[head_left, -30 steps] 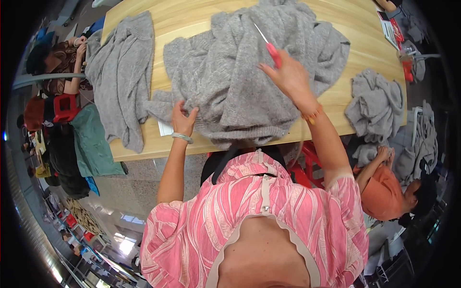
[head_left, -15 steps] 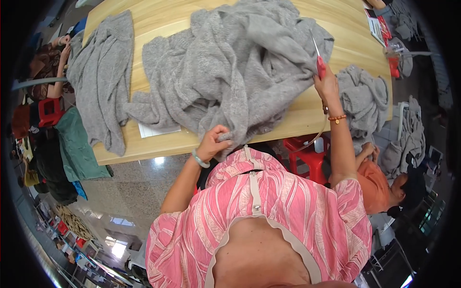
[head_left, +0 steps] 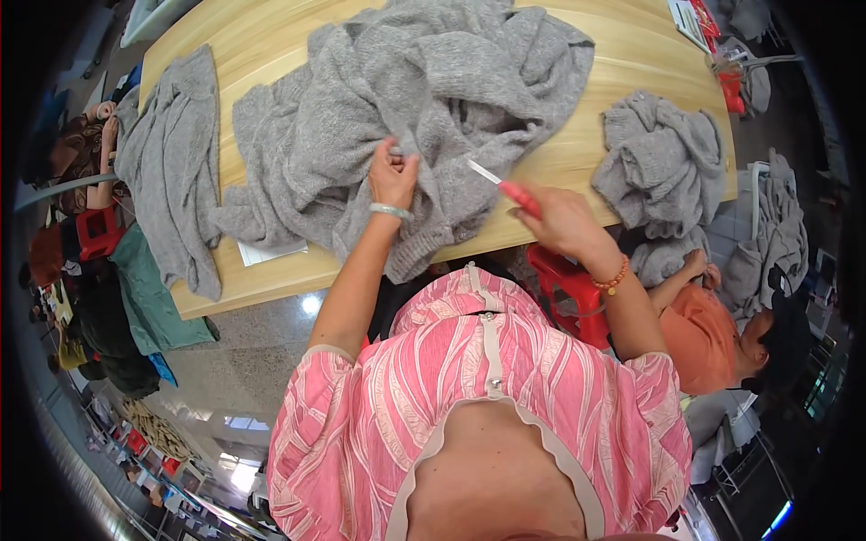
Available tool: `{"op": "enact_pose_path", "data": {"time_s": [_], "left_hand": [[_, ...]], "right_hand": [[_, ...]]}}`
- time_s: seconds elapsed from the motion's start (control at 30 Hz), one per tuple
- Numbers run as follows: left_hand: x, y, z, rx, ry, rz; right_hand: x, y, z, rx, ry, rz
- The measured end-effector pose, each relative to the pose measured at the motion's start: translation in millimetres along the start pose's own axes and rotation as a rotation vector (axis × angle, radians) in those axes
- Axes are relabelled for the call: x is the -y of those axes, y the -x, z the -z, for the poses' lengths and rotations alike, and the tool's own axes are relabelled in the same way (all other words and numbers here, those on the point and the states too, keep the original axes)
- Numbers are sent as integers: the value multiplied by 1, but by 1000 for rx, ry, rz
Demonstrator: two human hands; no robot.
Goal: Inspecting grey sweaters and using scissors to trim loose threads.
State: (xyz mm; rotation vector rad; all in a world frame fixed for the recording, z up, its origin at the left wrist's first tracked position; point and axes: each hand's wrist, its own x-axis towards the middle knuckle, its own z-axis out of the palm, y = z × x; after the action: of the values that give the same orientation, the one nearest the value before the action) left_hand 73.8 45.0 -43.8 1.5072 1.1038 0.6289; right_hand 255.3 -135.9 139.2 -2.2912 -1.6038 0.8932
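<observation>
A large heap of grey knitted garment (head_left: 361, 108) is spread over the middle of the wooden table (head_left: 577, 171). My left hand (head_left: 393, 178) pinches a fold of the knit near the heap's centre. In my right hand (head_left: 564, 221) are small scissors (head_left: 520, 196) with a red handle. Their pale blade points up and left toward the knit, apart from my left fingers. Motion blurs the right hand slightly. Whether the blades are parted I cannot make out.
Another grey knit piece (head_left: 176, 162) hangs over the table's left edge, and a bundled one (head_left: 663, 162) lies at the right. White paper (head_left: 271, 252) pokes out under the heap. Red stools (head_left: 568, 284) stand by the table. A person in orange (head_left: 704, 338) sits at the right.
My left hand has moved up from the near edge onto the heap's middle. My right hand has released the cloth and come down and left with the scissors.
</observation>
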Motion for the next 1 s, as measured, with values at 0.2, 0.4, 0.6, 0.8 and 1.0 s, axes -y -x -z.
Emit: {"op": "enact_pose_path", "data": {"time_s": [0.2, 0.4, 0.6, 0.8, 1.0], "left_hand": [[44, -10, 10, -83, 525, 222], [25, 23, 35, -178, 685, 287], [-2, 19, 27, -109, 404, 116], [14, 16, 31, -170, 53, 44], [35, 40, 36, -199, -231, -215]], "right_hand": [[6, 5, -8, 281, 81, 185], [3, -6, 6, 114, 63, 116], [17, -22, 5, 98, 94, 165], [29, -23, 9, 252, 198, 296], [23, -22, 16, 233, 166, 232]]}}
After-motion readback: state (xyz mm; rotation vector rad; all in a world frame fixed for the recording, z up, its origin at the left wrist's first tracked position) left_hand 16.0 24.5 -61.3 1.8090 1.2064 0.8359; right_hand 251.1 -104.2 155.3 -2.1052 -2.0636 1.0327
